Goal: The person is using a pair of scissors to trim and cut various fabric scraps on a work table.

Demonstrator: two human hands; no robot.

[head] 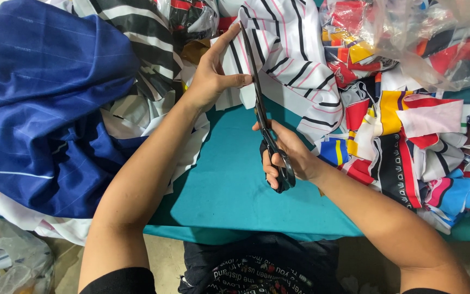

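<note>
Left hand [210, 76] pinches striped white fabric [286, 51] taut; right hand [289, 155], fingers curled through black scissors [262, 111], cuts just beside the left thumb — a slip could nick it, or the cloth could bunch.

Bare forearms and bare hands, left hand [210, 76] and right hand [289, 155], no rings, watch or gloves visible. Short black sleeves [121, 280] ending above the elbows. Black top [257, 269] with small pale lettering and tiny coloured specks printed across the front.
</note>
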